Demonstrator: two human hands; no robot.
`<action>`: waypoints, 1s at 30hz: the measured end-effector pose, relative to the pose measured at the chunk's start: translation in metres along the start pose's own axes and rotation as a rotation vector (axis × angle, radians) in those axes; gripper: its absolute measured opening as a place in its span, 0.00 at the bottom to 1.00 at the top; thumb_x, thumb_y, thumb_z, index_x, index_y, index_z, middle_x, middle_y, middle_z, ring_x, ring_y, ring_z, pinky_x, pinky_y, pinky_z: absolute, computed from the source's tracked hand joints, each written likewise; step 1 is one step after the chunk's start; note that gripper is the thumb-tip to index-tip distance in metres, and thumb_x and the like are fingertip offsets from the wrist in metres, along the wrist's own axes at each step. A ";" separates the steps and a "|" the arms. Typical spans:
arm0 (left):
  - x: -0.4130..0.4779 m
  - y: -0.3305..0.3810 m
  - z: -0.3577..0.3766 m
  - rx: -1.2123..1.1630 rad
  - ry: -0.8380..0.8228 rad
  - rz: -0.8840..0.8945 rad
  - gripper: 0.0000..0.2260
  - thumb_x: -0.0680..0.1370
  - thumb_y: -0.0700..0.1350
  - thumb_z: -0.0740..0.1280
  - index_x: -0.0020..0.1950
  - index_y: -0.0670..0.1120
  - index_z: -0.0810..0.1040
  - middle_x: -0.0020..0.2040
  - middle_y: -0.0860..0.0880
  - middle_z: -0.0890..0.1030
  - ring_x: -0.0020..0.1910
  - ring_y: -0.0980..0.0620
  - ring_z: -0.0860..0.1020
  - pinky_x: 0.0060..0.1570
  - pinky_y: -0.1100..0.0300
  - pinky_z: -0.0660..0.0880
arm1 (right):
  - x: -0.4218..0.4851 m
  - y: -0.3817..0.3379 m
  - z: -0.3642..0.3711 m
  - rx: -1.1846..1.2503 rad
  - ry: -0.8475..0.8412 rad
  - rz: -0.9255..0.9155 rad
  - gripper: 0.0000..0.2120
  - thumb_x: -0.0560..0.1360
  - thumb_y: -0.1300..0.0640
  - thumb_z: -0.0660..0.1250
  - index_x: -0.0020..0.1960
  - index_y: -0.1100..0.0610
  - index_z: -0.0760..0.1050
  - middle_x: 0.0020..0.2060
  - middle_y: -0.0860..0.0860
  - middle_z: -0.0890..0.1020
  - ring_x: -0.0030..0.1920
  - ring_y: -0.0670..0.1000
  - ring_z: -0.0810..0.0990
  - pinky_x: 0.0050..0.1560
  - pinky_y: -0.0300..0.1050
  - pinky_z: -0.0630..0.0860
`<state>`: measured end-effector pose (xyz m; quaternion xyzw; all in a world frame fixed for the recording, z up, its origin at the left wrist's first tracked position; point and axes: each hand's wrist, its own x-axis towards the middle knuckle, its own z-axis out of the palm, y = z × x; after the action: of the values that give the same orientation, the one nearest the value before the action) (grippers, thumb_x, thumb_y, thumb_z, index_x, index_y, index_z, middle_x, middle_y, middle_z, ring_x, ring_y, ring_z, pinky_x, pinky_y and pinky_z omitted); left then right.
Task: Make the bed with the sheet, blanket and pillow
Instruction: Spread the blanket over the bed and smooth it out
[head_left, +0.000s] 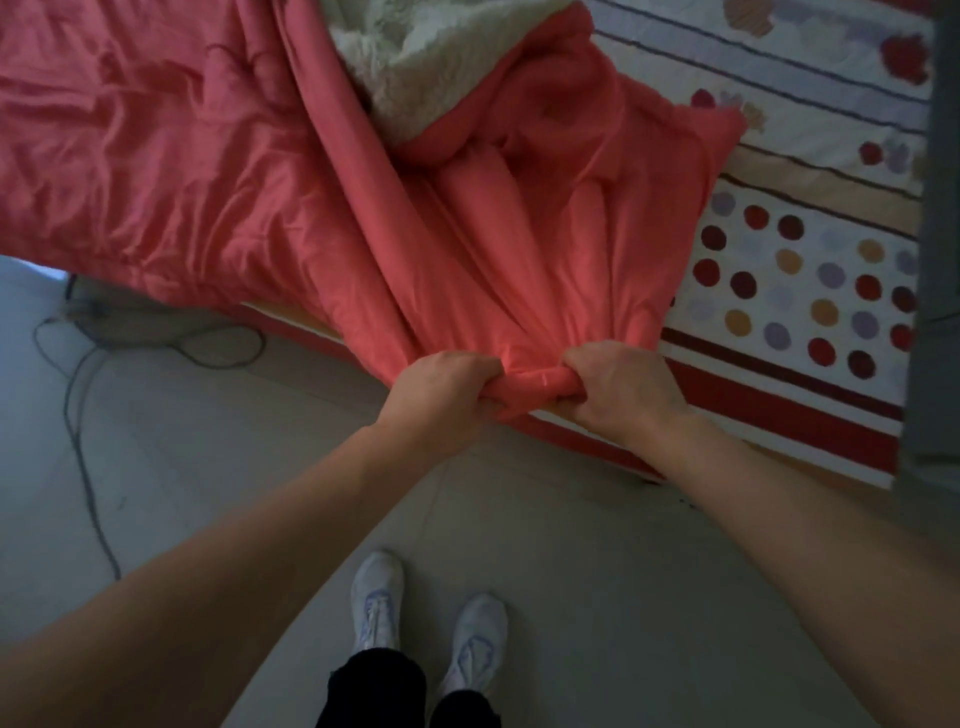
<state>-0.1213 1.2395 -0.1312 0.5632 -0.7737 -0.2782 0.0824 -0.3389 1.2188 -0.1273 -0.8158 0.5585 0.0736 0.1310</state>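
Coral-red blanket (208, 156), glossy on its outer face and with a cream fleecy lining (415, 67) showing where it folds back at the far side, lies rumpled on the bed (597, 441). It is spread flat to the left and bunched into long folds that run to the near edge. It looks soft, thick and limp, probably light for its bulk. The sheeny face may slip, so a gathered hem seems the surest hold. It is held there: the left hand (441, 395) and right hand (618, 389) sit close together at the near edge, each grip curled tight round one rolled bunch of hem. Hands set wider apart along the hem would likely spread it better.

Beneath lies a white sheet with stripes and red, lilac and orange dots (805, 270), uncovered to the right. Below is a pale tiled floor (597, 545), with a grey cable (78, 415) trailing at the left and white trainers (376, 597) at the bottom.
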 end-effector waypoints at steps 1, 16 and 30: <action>-0.004 -0.005 0.008 0.004 -0.002 -0.003 0.05 0.73 0.48 0.70 0.45 0.48 0.78 0.43 0.50 0.81 0.46 0.44 0.79 0.38 0.54 0.68 | -0.002 -0.002 0.009 -0.004 -0.014 -0.002 0.17 0.72 0.41 0.71 0.51 0.53 0.77 0.48 0.50 0.82 0.51 0.55 0.80 0.44 0.49 0.74; 0.028 0.027 0.035 -0.008 0.139 0.065 0.18 0.69 0.41 0.73 0.59 0.46 0.80 0.59 0.47 0.79 0.60 0.42 0.76 0.61 0.48 0.73 | -0.024 0.071 0.014 -0.032 0.176 0.059 0.23 0.74 0.59 0.66 0.68 0.55 0.72 0.62 0.52 0.76 0.61 0.54 0.75 0.61 0.54 0.75; 0.163 0.116 0.017 -0.110 0.120 0.075 0.16 0.76 0.44 0.70 0.64 0.47 0.77 0.61 0.50 0.77 0.62 0.45 0.74 0.57 0.47 0.75 | 0.023 0.203 -0.051 -0.133 0.155 0.144 0.19 0.73 0.63 0.69 0.64 0.56 0.75 0.59 0.53 0.77 0.58 0.56 0.76 0.54 0.53 0.77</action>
<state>-0.2823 1.1199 -0.1148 0.5441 -0.7715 -0.2828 0.1697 -0.5204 1.1140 -0.1118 -0.7838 0.6179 0.0565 0.0272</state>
